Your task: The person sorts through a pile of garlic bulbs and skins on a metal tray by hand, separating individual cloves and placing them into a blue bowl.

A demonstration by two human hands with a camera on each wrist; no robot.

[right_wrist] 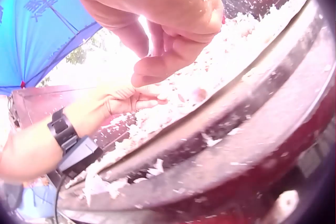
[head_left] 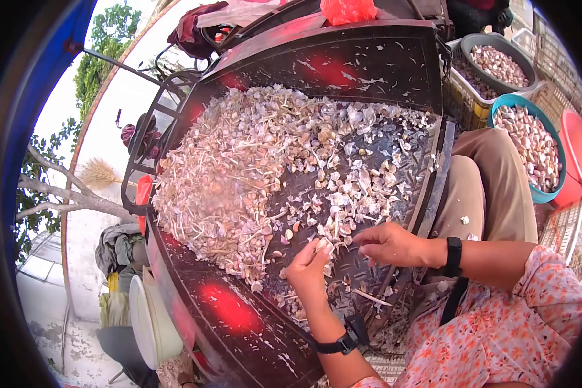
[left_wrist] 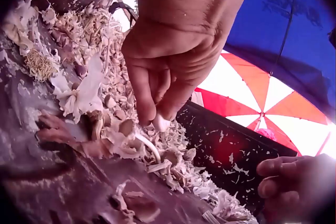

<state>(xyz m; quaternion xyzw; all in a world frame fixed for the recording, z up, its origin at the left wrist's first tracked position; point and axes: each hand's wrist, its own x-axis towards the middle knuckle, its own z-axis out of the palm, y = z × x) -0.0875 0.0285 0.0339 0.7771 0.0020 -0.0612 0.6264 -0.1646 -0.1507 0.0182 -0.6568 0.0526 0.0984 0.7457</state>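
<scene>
My left hand (head_left: 308, 275) pinches a pale garlic clove (left_wrist: 161, 124) between thumb and fingertips, close over the loose garlic and skins. My right hand (head_left: 394, 246) is just beside it, fingers loosely bent, with nothing visible in them. In the right wrist view the fingers (right_wrist: 152, 71) of that hand curve down, and the left hand (right_wrist: 126, 102) appears beyond them. Under both hands is the dark metal cart bed (head_left: 297, 187), strewn with garlic skins and loose cloves. A large heap of garlic skins and dry stalks (head_left: 220, 174) covers its far side.
At the right stand a teal basin (head_left: 558, 187) of garlic cloves, a grey basin (head_left: 530, 71) of more cloves and a red basin (head_left: 579, 145). The cart's raised metal side (head_left: 362, 64) borders the heap. A white round lid or tub (head_left: 145, 323) stands outside the cart.
</scene>
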